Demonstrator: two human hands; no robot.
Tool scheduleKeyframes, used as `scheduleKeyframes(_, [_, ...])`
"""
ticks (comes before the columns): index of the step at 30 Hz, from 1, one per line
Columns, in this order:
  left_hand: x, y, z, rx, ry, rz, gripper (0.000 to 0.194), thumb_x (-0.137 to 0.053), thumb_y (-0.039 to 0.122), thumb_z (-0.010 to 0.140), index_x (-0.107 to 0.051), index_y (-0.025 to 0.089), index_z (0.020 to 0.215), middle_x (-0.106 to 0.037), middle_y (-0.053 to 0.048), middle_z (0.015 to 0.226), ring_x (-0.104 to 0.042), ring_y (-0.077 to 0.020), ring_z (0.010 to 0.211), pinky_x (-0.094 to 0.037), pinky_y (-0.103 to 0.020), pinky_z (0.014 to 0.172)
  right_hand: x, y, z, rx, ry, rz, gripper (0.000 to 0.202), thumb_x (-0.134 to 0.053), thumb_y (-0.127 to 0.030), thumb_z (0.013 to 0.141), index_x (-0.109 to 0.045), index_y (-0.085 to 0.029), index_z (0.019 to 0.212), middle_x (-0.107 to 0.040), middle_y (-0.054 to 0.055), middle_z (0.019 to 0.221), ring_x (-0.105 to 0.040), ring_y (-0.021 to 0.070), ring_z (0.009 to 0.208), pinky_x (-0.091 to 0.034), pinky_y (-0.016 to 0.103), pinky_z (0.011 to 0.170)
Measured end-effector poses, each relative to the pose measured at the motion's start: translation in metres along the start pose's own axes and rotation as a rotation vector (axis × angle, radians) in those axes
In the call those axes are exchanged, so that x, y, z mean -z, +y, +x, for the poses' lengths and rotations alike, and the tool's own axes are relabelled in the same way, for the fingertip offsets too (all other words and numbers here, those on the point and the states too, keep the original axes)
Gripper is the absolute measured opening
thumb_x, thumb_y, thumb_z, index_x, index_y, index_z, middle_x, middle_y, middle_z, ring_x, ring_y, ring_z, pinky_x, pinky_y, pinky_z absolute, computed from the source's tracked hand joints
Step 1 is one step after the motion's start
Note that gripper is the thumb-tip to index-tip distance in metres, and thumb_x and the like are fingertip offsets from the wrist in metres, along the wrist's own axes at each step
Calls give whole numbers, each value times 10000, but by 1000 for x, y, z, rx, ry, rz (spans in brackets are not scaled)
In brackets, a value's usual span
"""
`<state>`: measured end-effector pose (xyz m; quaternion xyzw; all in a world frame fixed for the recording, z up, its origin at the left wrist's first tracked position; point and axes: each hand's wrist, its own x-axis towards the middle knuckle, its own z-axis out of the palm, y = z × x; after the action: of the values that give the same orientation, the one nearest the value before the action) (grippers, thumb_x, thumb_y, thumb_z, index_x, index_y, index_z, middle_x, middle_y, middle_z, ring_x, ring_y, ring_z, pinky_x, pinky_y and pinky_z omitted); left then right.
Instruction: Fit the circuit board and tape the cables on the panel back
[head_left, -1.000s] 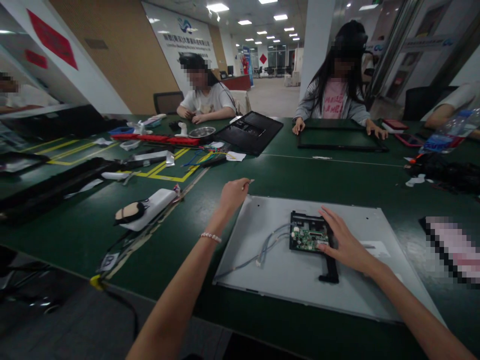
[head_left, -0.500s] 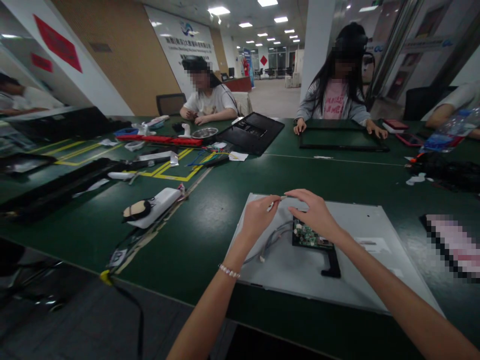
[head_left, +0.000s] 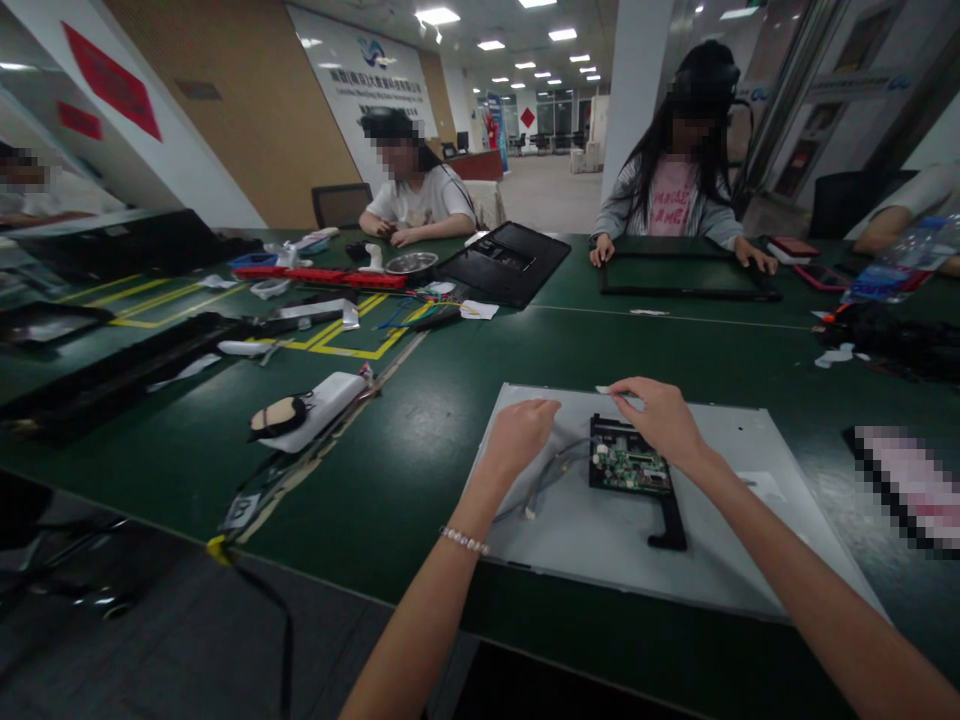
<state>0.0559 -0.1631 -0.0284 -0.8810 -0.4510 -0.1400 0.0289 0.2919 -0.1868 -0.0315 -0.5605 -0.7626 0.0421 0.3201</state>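
Observation:
A grey flat metal panel lies on the table in front of me. On it sit a green circuit board in a black bracket and a bundle of thin grey cables running left from the board. My left hand is closed above the panel's left part; whatever is in its fingers, if anything, is hidden. Thumb and finger of my right hand pinch a small whitish piece near the panel's far edge, above the board.
To the left lies a white device with a beige pad, its black cable hanging off the table edge. A pixelated phone-shaped item is at right. Across the table, one person holds a black frame; another sits by a black panel.
My hands have moved apart. The right hand has shifted right, with the small whitish piece now in its fingertips; the left hand stays nearly in place, its fingers closed.

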Motion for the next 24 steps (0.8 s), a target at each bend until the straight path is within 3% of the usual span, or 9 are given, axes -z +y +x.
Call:
scheduleKeyframes(5, [2,4,3,13,-173,53,279,-405,181,944,-683,159,938,-725,-106,905,-686,-214,846,-480,-297,737,6,22,-17,-56,-117,-243,226,-489,-202,932,-701,-164,999,-734,94,1037,-669,242,965,-481,342,853])
scheduleKeyframes(10, [1,6,5,-1,-216,46,307,-403,277,956,-673,151,879,-720,-122,866,-683,-237,818,-487,-335,753,5,25,-24,-63,-205,-332,259,-469,-199,936,-720,-156,981,-737,119,1006,-671,256,943,-471,348,835])
scheduleKeyframes(13, [2,9,4,1,-148,-33,316,-402,314,968,-664,149,1032,-717,-123,1007,-676,-241,929,-493,-361,847,5,24,-24,-66,-245,-359,264,-465,-188,930,-725,-162,967,-740,118,990,-670,246,947,-459,336,843])
scheduleKeyframes(16, [3,15,2,-81,-81,-179,378,-437,345,965,-570,153,1261,-634,-114,1260,-598,-232,1146,-441,-374,1007,7,24,-24,-60,-282,-366,250,-480,-174,914,-727,-174,952,-743,106,976,-671,231,942,-452,311,835])
scheduleKeyframes(20, [4,23,-3,-237,-120,-355,573,-526,434,920,-423,171,1418,-430,-111,1488,-423,-216,1352,-341,-370,1131,7,24,-25,-52,-311,-359,249,-478,-188,918,-727,-183,905,-747,100,930,-676,228,914,-452,303,811])
scheduleKeyframes(24, [1,29,-6,-316,-193,-417,672,-623,461,855,-404,215,1440,-318,-107,1555,-305,-235,1431,-286,-401,1170,5,24,-26,-52,-315,-338,240,-489,-176,904,-729,-189,897,-747,95,907,-680,226,887,-462,301,791])
